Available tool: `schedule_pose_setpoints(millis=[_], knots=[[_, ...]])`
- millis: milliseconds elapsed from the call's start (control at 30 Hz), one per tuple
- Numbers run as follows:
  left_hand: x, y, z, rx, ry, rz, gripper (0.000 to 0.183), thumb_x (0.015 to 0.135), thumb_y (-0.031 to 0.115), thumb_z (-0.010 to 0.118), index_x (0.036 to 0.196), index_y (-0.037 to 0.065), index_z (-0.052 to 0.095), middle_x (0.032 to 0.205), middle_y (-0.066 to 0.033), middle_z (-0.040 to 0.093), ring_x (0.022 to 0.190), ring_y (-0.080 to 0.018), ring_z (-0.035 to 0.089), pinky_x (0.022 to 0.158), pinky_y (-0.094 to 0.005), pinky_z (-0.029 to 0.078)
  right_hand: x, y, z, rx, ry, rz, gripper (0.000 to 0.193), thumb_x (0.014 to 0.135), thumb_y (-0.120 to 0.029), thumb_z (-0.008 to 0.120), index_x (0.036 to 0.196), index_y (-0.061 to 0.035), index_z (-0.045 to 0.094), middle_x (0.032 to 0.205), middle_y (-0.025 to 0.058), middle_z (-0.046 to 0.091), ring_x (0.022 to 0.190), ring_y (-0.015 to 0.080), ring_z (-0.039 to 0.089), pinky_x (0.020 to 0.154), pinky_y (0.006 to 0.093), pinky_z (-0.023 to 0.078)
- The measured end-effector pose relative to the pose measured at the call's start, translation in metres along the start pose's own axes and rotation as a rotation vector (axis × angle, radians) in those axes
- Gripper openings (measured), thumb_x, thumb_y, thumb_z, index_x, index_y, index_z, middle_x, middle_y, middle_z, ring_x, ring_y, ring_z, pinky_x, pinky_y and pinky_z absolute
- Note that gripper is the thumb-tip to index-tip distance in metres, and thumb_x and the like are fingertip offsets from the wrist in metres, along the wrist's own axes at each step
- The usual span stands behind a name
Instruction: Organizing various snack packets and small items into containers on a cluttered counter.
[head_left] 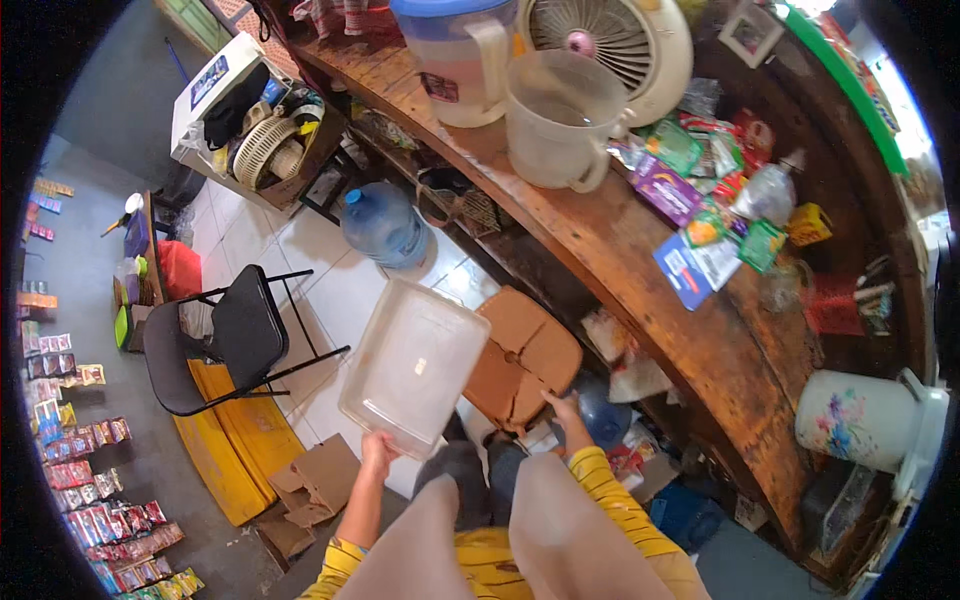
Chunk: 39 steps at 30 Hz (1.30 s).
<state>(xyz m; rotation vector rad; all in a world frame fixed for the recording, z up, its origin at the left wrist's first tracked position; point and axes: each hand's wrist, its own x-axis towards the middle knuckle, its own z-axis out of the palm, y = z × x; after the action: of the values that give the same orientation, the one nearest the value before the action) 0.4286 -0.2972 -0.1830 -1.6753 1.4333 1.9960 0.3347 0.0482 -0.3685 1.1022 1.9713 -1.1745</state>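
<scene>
I watch the left hand (376, 452) with fingers curled around the near edge of the pale plastic tray (415, 365), which is above the tiled floor (326, 256). The right hand (570, 412) has its fingers partly bent at the near right edge of the brown stool (525, 350); I cannot tell how firmly they close, since the underside is hidden.

My worry is the tray twisting or dipping, because only its near edge is gripped. A swing away could bump the blue water bottle (385, 225), just past its far edge. The clear jug (562, 118) is close to the front edge of the wooden counter (640, 270), so a knock there might topple it.

I make out nothing lying in the tray. The white box (200, 95) carries fan parts (265, 150); the red cup (833, 305), toward the counter's right end, has pens in it. I cannot judge the bottle's level.
</scene>
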Motion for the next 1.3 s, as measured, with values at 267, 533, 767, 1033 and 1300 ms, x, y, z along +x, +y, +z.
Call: schedule_pose_setpoints(millis=[267,533,767,1033,1300], knots=[[0.068,-0.009,0.026,0.032,-0.218,0.000,0.051,0.069,0.006,0.043,0.118,0.000,0.035,0.106,-0.0175,0.051,0.090,-0.0345,0.058,0.071,-0.0498,0.052,0.041,0.034,0.031,0.455,-0.251,-0.276,0.067,0.068,-0.013,0.075,0.123,-0.0087,0.037,0.104,0.0076,0.058,0.087,0.0243,0.061,0.069,0.0352,0.052],[0.129,0.019,0.041,0.163,-0.273,0.053,0.049,0.069,0.006,0.044,0.116,0.001,0.033,0.103,-0.0188,0.051,0.085,-0.0320,0.059,0.060,-0.0437,0.055,0.036,0.008,0.154,0.477,-0.396,-0.660,0.082,0.068,-0.017,0.078,0.131,-0.0034,0.028,0.120,0.0091,0.048,0.108,0.0218,0.048,0.086,0.0334,0.043],[0.189,0.049,0.026,0.301,-0.278,0.101,0.046,0.068,0.007,0.049,0.109,-0.002,0.030,0.104,-0.0237,0.047,0.079,-0.0370,0.059,0.063,-0.0434,0.055,-0.017,-0.068,0.164,0.295,-0.646,-0.173,0.081,0.078,-0.024,0.066,0.139,-0.0086,0.016,0.133,0.0122,0.034,0.123,0.0271,0.033,0.096,0.0375,0.035],[0.198,0.046,0.026,0.419,-0.071,0.319,0.063,0.079,0.011,0.048,0.131,0.016,0.012,0.114,-0.0178,0.043,0.091,-0.0333,0.056,0.066,-0.0457,0.054,-0.051,-0.151,0.132,-0.162,0.250,-1.151,0.074,0.075,-0.016,0.061,0.137,-0.0020,0.024,0.136,0.0253,0.029,0.126,0.0379,0.028,0.106,0.0403,0.023],[0.167,0.061,0.019,0.287,-0.016,0.323,0.070,0.077,0.008,0.054,0.136,0.014,0.018,0.133,-0.0163,0.033,0.118,-0.0302,0.039,0.092,-0.0503,0.035,-0.126,-0.178,0.029,-0.123,0.027,-1.188,0.043,0.076,-0.016,0.063,0.117,-0.0100,0.054,0.125,0.0143,0.047,0.114,0.0288,0.047,0.094,0.0380,0.039]])
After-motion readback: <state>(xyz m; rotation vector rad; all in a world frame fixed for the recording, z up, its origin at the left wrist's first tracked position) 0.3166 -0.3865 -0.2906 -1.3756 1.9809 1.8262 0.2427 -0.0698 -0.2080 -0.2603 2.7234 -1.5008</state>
